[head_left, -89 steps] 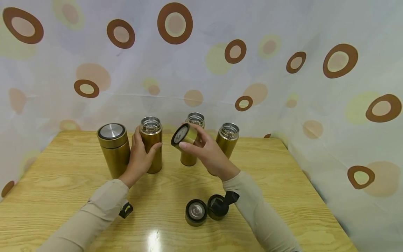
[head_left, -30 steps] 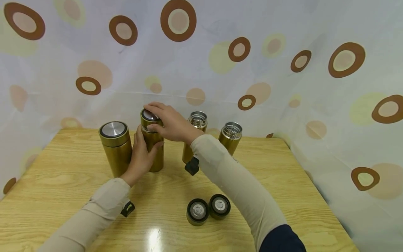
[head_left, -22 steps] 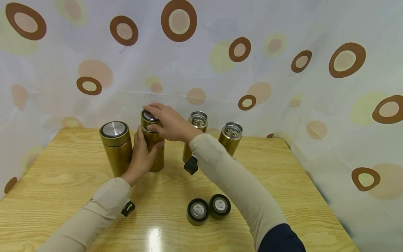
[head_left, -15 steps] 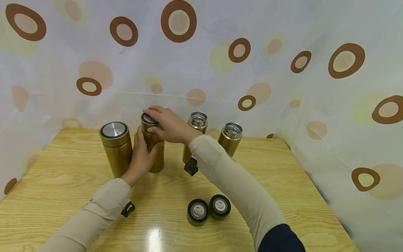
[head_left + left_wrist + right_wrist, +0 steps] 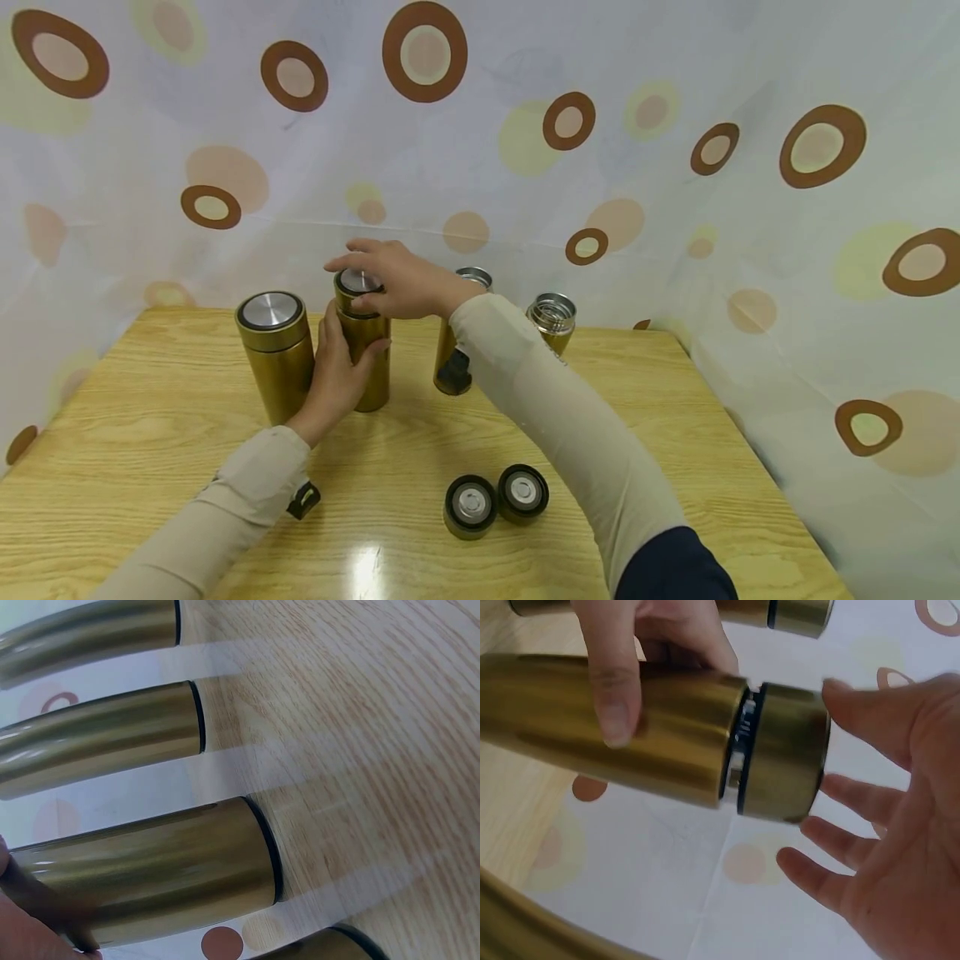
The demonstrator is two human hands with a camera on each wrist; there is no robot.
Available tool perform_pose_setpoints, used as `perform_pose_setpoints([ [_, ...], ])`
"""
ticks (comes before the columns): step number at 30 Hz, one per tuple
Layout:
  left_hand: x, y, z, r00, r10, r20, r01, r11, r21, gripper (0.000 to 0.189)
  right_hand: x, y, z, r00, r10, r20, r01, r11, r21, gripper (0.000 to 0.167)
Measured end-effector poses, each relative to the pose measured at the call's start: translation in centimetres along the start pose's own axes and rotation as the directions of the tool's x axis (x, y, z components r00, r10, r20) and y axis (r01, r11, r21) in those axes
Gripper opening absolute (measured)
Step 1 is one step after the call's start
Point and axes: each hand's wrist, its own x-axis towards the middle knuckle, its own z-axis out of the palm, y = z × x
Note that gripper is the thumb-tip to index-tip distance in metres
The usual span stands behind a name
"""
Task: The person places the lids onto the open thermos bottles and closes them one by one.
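Note:
My left hand (image 5: pixel 335 379) grips the body of a gold thermos flask (image 5: pixel 372 379) that stands upright on the table. A gold lid (image 5: pixel 360 281) with a silver top sits on this flask; in the right wrist view a narrow gap with shiny metal shows between lid (image 5: pixel 784 754) and body (image 5: pixel 675 742). Around the lid, my right hand (image 5: pixel 408 279) has its fingers spread and fairly straight, thumb tip at the lid's edge in the right wrist view. Just left stands a second, lidded flask (image 5: pixel 281 375).
Two flasks without lids stand to the right: one flask (image 5: pixel 444 337) partly behind my right wrist, the other flask (image 5: pixel 555 315) partly behind the sleeve. Two loose lids, a left lid (image 5: pixel 470 503) and a right lid (image 5: pixel 523 492), lie underside up on the wooden table (image 5: pixel 375 500).
My right hand has brought the lid from in front of the middle flask leftward onto the held flask. Its fingers, earlier around the lid, have now loosened and lifted. The left hand stays put.

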Motion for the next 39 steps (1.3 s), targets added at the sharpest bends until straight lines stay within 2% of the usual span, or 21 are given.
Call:
perform_pose_setpoints([
  [3, 0.0, 0.1, 0.0, 1.000, -0.004, -0.006, 0.004, 1.000, -0.005, 0.081, 0.1, 0.1, -0.4, 0.998, 0.005, 0.055, -0.005, 1.000, -0.006, 0.051],
  [9, 0.0, 0.0, -0.3, 1.000, -0.015, -0.010, 0.015, 1.000, -0.011, 0.083, 0.6, 0.4, 0.1, 0.993, -0.049, 0.109, 0.038, 0.994, 0.099, 0.060],
  [13, 0.0, 0.0, -0.3, 1.000, -0.012, -0.001, 0.012, 1.000, -0.016, 0.083, 0.6, 0.3, 0.2, 0.989, -0.013, 0.147, 0.005, 0.999, 0.050, 0.059],
  [24, -0.1, 0.2, -0.3, 1.000, -0.004, -0.002, 0.004, 1.000, 0.003, 0.084, 0.6, -0.7, 0.2, 0.990, 0.041, 0.133, -0.029, 0.996, -0.089, 0.055],
  [32, -0.2, 0.1, -0.1, 1.000, 0.000, 0.003, 0.000, 1.000, -0.007, 0.083, 0.5, -0.5, 0.3, 0.994, -0.003, 0.106, 0.008, 0.999, -0.047, 0.054],
  [39, -0.2, 0.0, 0.1, 1.000, 0.007, -0.005, -0.007, 1.000, -0.011, 0.083, 0.5, -0.3, 0.4, 0.995, 0.003, 0.101, 0.000, 1.000, -0.024, 0.055],
])
